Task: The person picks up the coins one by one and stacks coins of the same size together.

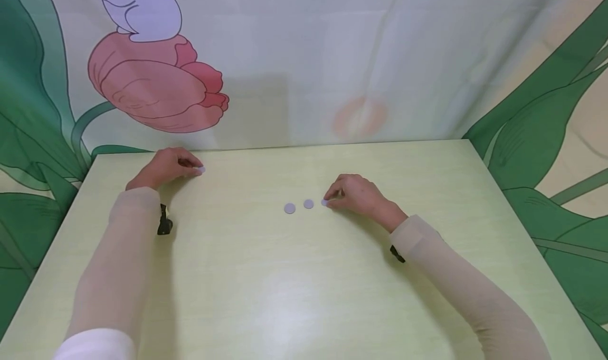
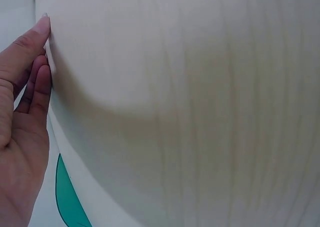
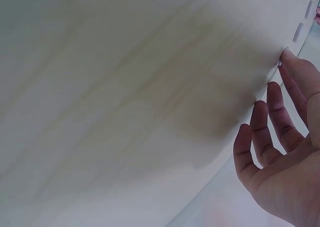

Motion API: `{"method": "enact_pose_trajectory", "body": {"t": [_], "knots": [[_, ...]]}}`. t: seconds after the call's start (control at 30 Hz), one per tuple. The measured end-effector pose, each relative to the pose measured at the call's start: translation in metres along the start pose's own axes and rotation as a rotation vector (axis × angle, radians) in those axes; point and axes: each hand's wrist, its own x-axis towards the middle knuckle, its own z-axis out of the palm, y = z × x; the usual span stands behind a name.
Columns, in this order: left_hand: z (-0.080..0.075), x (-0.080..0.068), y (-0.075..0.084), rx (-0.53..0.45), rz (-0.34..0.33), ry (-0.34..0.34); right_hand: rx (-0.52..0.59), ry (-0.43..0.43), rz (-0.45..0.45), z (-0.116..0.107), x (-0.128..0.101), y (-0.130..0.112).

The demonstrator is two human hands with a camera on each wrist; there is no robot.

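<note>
Now | right hand [image 1: 358,195] grip pinches disc [image 1: 325,202] | left hand [image 1: 167,166] pinches another disc [image 1: 201,169]

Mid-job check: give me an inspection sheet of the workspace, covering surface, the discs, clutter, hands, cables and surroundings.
Surface: pale green table, wood-grain look, bare in front.
Job's things: two grey discs lying flat in a row at centre; third disc under the right fingertips; fourth disc at the left fingertips.
Clutter: nothing seen.
Hands: left hand pinches its disc at the far left; right hand pinches the third disc.
Cables: nothing seen; dark wrist straps only.
Surroundings: backdrop printed with a pink tulip and green leaves.
</note>
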Motion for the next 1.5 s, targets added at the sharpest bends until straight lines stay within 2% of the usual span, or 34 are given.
{"method": "enact_pose_trajectory", "body": {"t": [0.3,0.57,0.77,1.0,1.5], "knots": [[0.001,-0.005,0.003,0.002,0.022,0.021,0.031,0.025,-0.022,-0.001,-0.001,-0.001],[0.001,-0.011,0.005,0.035,0.041,0.028,0.094,0.008,-0.02,0.003,0.001,0.001],[-0.003,-0.018,0.008,0.021,0.09,0.04,0.087,-0.004,-0.036,0.003,0.003,0.0],[-0.005,-0.025,0.019,0.044,0.159,0.051,0.089,-0.011,-0.048,0.002,0.004,0.001],[-0.003,-0.027,0.025,0.051,0.177,0.054,0.067,0.022,-0.094,0.003,0.002,0.004]]}}
